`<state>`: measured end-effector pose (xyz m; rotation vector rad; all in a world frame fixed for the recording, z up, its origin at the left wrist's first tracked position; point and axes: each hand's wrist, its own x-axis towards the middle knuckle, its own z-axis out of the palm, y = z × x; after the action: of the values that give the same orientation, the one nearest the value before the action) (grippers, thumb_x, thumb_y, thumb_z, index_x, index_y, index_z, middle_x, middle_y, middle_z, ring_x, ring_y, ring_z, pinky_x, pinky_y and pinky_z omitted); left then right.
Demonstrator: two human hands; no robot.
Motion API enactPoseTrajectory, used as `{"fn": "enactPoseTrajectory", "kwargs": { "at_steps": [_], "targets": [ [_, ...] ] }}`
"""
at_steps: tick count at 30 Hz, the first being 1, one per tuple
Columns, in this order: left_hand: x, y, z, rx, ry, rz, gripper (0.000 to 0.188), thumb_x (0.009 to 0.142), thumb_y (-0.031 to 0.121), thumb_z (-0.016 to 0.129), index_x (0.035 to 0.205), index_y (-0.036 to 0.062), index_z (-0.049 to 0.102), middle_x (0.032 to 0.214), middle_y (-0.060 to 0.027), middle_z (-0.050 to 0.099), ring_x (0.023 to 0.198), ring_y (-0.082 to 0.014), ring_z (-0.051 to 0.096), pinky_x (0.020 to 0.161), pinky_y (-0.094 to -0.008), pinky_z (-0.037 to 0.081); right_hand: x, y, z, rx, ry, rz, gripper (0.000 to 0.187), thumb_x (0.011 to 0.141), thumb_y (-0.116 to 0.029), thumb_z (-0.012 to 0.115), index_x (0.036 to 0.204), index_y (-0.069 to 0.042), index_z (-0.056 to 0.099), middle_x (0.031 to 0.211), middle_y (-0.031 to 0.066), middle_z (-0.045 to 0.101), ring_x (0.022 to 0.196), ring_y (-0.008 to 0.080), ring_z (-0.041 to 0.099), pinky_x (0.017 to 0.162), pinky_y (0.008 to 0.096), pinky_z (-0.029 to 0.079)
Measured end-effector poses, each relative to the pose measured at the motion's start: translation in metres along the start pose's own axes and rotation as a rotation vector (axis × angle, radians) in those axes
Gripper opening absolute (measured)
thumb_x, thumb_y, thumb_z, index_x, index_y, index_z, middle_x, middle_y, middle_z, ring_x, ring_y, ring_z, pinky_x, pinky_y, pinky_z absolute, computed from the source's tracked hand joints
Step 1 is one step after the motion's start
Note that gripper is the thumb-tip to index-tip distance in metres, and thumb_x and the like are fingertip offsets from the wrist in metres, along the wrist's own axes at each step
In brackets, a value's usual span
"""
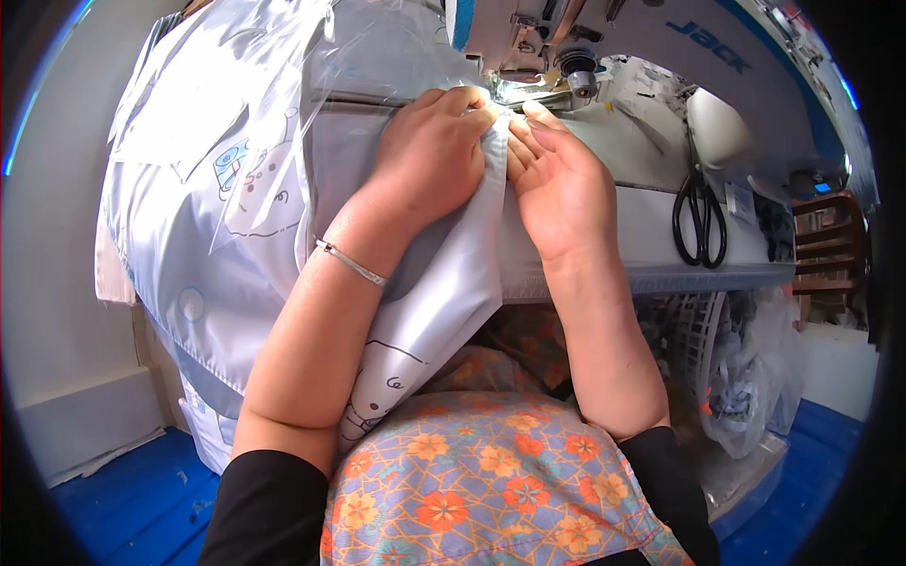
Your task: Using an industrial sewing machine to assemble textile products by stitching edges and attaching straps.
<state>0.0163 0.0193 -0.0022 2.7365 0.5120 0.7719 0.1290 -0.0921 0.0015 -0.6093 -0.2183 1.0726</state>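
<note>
A pale grey-white fabric piece (444,292) with cartoon outline prints drapes from the sewing table down onto my lap. My left hand (429,156), a thin silver bracelet on its wrist, is curled over the fabric and pinches its folded edge. My right hand (557,179) lies beside it, palm partly up, fingertips pressing the same edge. Both sets of fingertips sit just in front of the presser foot (528,85) of the white sewing machine (661,42), where a small lamp lights the cloth.
Black scissors (698,222) hang at the table's front edge to the right. More printed fabric under clear plastic film (217,160) is heaped at the left. A white basket with scraps (736,377) stands below the table. The floor is blue.
</note>
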Motion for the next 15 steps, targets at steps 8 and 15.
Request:
{"fn": "enactPoseTrajectory", "kwargs": {
  "at_steps": [8, 15],
  "targets": [
    [-0.001, 0.001, 0.006, 0.086, 0.081, 0.039, 0.027, 0.079, 0.007, 0.061, 0.103, 0.0033, 0.072, 0.12, -0.0157, 0.067, 0.115, -0.0334, 0.06, 0.095, -0.0423, 0.051, -0.008, -0.004, -0.006, -0.146, 0.047, -0.016, 0.035, 0.094, -0.005, 0.053, 0.127, 0.006, 0.049, 0.122, 0.0184, 0.059, 0.116, 0.0263, 0.058, 0.103, 0.0361, 0.047],
    [0.002, 0.0, 0.005, 0.178, 0.057, 0.081, 0.025, 0.08, 0.007, 0.061, 0.102, 0.0027, 0.071, 0.123, -0.0156, 0.064, 0.116, -0.0335, 0.06, 0.095, -0.0423, 0.052, -0.046, -0.004, -0.016, -1.714, -0.342, -0.758, 0.037, 0.079, 0.005, 0.063, 0.115, -0.004, 0.065, 0.121, 0.0172, 0.061, 0.109, 0.033, 0.063, 0.092, 0.0407, 0.054]
  ]
}}
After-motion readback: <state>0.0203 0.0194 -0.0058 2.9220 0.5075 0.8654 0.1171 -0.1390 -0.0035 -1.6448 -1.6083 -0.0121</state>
